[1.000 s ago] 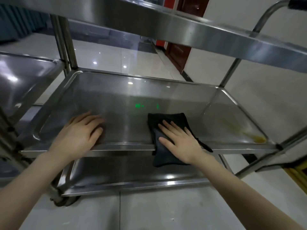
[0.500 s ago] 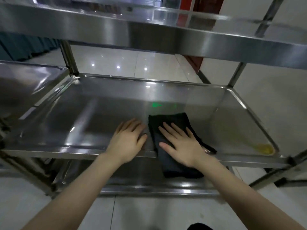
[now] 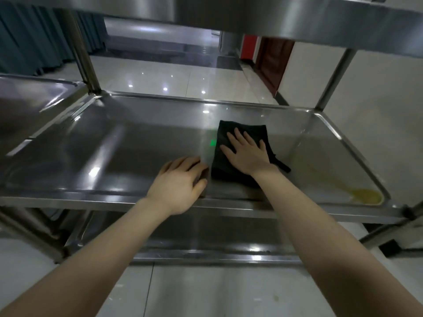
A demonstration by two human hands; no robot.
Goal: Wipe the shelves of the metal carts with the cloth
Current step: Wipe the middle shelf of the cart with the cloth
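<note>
Second cart's shelf (image 3: 34,104) pokes in at the far left edge. On the middle shelf (image 3: 114,156) of the main cart, the left hand (image 3: 178,186) sits palm-down near the front edge, fingers together and slightly curled, holding nothing. Just right of it is the black cloth (image 3: 242,133), flat around mid-shelf, with the right hand (image 3: 247,154) pressed on top, fingers (image 3: 238,136) spread wide. Over in the front right corner there's a yellowish puddle (image 3: 366,196) with a smear trailing back toward the cloth.
</note>
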